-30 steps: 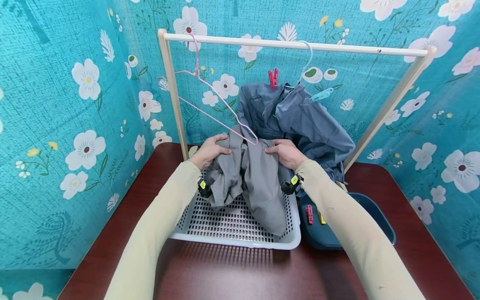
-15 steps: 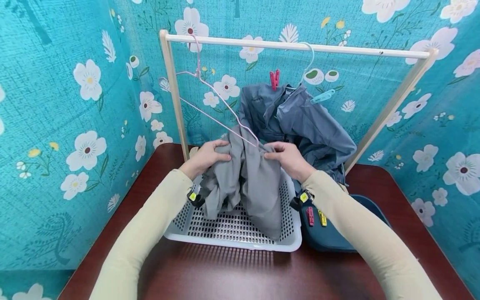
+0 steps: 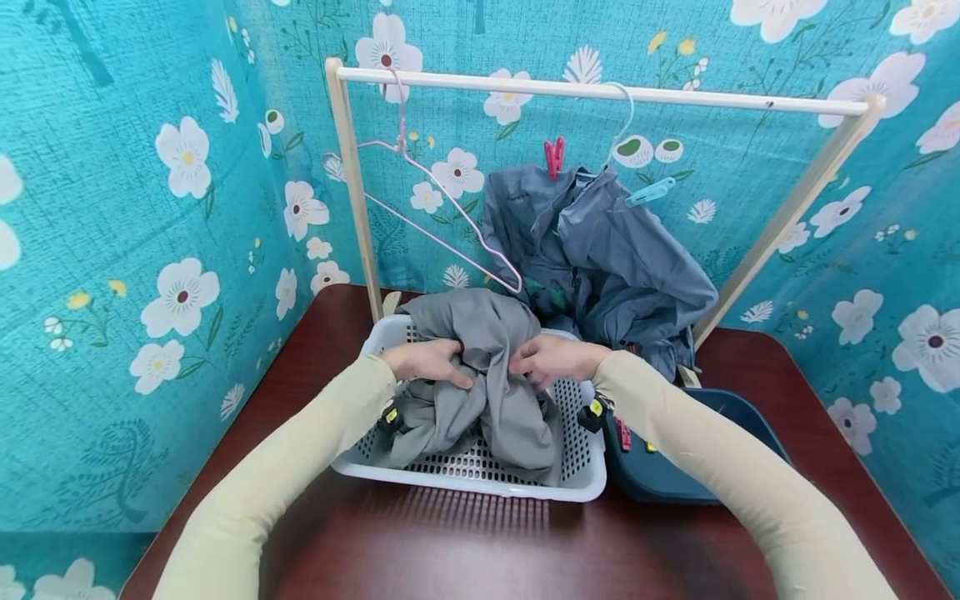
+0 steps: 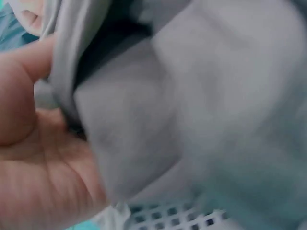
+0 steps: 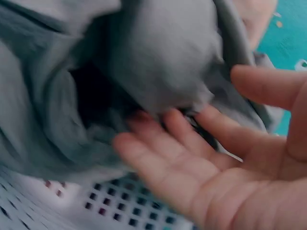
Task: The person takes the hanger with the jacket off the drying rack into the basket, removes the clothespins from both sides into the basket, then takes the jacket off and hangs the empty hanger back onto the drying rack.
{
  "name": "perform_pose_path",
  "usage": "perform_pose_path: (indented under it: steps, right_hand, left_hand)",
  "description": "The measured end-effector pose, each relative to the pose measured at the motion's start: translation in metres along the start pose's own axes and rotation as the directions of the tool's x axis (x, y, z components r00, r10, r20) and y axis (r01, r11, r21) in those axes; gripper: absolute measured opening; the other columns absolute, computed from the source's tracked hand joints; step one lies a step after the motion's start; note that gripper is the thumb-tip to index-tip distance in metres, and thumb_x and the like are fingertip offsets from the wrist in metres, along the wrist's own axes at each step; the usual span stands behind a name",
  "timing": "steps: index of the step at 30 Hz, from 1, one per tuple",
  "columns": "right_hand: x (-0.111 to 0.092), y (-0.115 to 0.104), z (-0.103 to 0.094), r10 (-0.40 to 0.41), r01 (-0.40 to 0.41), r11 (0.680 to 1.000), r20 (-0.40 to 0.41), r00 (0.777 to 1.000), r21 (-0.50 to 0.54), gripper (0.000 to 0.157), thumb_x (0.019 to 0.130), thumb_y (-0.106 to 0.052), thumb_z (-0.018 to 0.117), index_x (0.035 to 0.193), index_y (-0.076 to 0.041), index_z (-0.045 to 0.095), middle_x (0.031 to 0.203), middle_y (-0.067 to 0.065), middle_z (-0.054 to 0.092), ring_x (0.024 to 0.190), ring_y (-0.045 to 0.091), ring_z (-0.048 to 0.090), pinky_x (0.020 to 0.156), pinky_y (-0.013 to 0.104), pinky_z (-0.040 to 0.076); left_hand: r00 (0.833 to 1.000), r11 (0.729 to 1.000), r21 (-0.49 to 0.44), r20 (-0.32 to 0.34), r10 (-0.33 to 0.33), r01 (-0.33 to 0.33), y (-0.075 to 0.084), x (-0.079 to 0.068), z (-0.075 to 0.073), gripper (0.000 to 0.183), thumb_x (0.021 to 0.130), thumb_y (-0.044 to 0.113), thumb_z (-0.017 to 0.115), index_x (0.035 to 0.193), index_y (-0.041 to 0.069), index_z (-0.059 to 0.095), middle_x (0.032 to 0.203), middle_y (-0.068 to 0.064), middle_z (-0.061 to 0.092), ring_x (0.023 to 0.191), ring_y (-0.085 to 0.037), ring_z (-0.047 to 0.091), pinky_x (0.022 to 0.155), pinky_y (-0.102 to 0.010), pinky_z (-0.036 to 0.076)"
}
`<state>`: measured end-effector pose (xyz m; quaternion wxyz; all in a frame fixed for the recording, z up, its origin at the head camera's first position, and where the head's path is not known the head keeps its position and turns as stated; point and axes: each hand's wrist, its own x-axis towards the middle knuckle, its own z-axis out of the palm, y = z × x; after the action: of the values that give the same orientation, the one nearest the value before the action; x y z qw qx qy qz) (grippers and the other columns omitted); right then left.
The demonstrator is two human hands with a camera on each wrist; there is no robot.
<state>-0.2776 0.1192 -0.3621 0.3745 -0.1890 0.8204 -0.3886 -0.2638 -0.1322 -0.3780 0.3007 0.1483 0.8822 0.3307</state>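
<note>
A crumpled grey garment [image 3: 495, 321] lies heaped in a light grey perforated basket [image 3: 465, 483], its back part draped over the far rim. My left hand [image 3: 427, 362] holds a fold of it on the left side; in the left wrist view the thumb [image 4: 38, 57] goes along the cloth and the other fingers are hidden behind it. On the other side, my right hand [image 3: 558, 360] touches the garment. Seen from the right wrist, its fingers [image 5: 158, 167] are extended at the cloth, the thumb standing apart.
Behind the basket stands a wooden rack [image 3: 487, 82]. A bare pink hanger [image 3: 401, 125] hangs at its left. A blue garment [image 3: 630, 242] hangs from a light blue hanger [image 3: 628, 117], with a red clothespin [image 3: 553, 158] and a light blue clothespin [image 3: 651, 192]. Right of the basket sits a dark blue bin [image 3: 690, 482] holding clothespins.
The grey garment, earlier held up by both hands in front of the pink hanger, has come down into the basket. Both hands have moved lower, and the right fingers have loosened from the cloth.
</note>
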Motion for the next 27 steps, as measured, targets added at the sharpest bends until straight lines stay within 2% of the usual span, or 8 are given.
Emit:
perform_pose_path:
  steps: [3,6,9,11,15,18,22,27]
  right_hand:
    - [-0.005,-0.002,-0.009,0.035,-0.046,0.992,-0.093,0.995,-0.12,0.028,0.098,-0.026,0.052,0.109,-0.004,0.065,0.108,0.008,0.059,0.094,0.019,0.058,0.083,0.041,0.05]
    - [-0.007,-0.003,-0.02,0.04,-0.086,0.98,-0.243,0.969,-0.179,0.027,0.097,-0.029,0.052,0.098,-0.005,0.063,0.092,0.01,0.059,0.086,0.025,0.057,0.082,0.044,0.049]
    - [-0.004,-0.002,-0.029,0.043,-0.082,0.992,-0.362,0.931,-0.095,0.026,0.097,-0.03,0.052,0.092,-0.004,0.056,0.084,0.01,0.051,0.089,0.033,0.054,0.083,0.045,0.048]
    - [-0.001,-0.002,-0.033,0.052,-0.048,0.999,-0.398,0.916,0.022,0.027,0.098,-0.029,0.052,0.101,-0.002,0.052,0.094,0.011,0.05,0.104,0.037,0.052,0.087,0.047,0.047]
    - [0.009,0.002,-0.039,0.09,0.033,0.953,-0.386,0.918,0.302,0.042,0.098,-0.026,0.051,0.128,0.002,0.041,0.129,0.019,0.04,0.128,0.039,0.037,0.093,0.049,0.043]
    - [0.016,0.007,-0.043,0.106,0.054,0.908,-0.353,0.93,0.415,0.051,0.099,-0.024,0.049,0.139,0.003,0.032,0.141,0.022,0.033,0.131,0.039,0.034,0.095,0.05,0.041]
    - [0.027,0.013,-0.046,0.098,0.053,0.897,-0.316,0.944,0.438,0.059,0.099,-0.023,0.05,0.146,0.001,0.024,0.145,0.022,0.029,0.132,0.037,0.033,0.096,0.048,0.04]
    - [0.039,0.017,-0.043,0.061,0.085,0.897,-0.312,0.948,0.434,0.066,0.096,-0.02,0.057,0.149,-0.004,0.022,0.139,0.02,0.037,0.118,0.031,0.047,0.093,0.043,0.043]
  left_hand:
    - [0.999,1.0,-0.024,0.043,-0.002,0.003,-0.001,-0.007,-0.014,0.071,0.092,0.038,0.061,0.146,0.004,0.03,0.148,-0.014,0.031,0.132,-0.029,0.034,0.101,-0.042,0.036]
    - [0.999,0.997,-0.078,0.019,-0.028,0.029,-0.001,-0.018,-0.035,0.06,0.096,0.04,0.052,0.144,0.007,0.036,0.135,-0.014,0.043,0.119,-0.028,0.046,0.093,-0.044,0.043]
    - [0.994,0.991,-0.116,-0.071,-0.079,0.07,-0.002,-0.026,-0.054,0.058,0.099,0.04,0.046,0.144,0.005,0.035,0.118,-0.015,0.052,0.103,-0.027,0.055,0.088,-0.044,0.047]
    - [0.983,0.988,-0.126,-0.147,-0.108,0.089,-0.003,-0.028,-0.062,0.06,0.1,0.04,0.044,0.146,0.003,0.03,0.117,-0.016,0.052,0.101,-0.029,0.057,0.087,-0.043,0.047]
    - [0.961,0.982,-0.146,-0.229,-0.155,0.123,-0.005,-0.022,-0.066,0.066,0.098,0.045,0.044,0.148,0.005,0.024,0.128,-0.019,0.046,0.107,-0.033,0.055,0.085,-0.043,0.049]
    - [0.963,0.967,-0.214,-0.199,-0.182,0.138,-0.007,-0.012,-0.063,0.078,0.096,0.05,0.047,0.153,0.012,0.009,0.146,-0.019,0.03,0.119,-0.034,0.048,0.089,-0.044,0.047]
    - [0.979,0.939,-0.323,-0.121,-0.162,0.116,-0.011,0.003,-0.059,0.083,0.095,0.05,0.048,0.153,0.016,-0.001,0.157,-0.013,0.005,0.137,-0.033,0.026,0.097,-0.05,0.04]
    - [0.989,0.887,-0.456,-0.083,-0.123,0.072,-0.01,0.022,-0.052,0.087,0.094,0.044,0.054,0.153,0.016,-0.004,0.157,-0.01,-0.002,0.142,-0.03,0.007,0.107,-0.053,0.022]
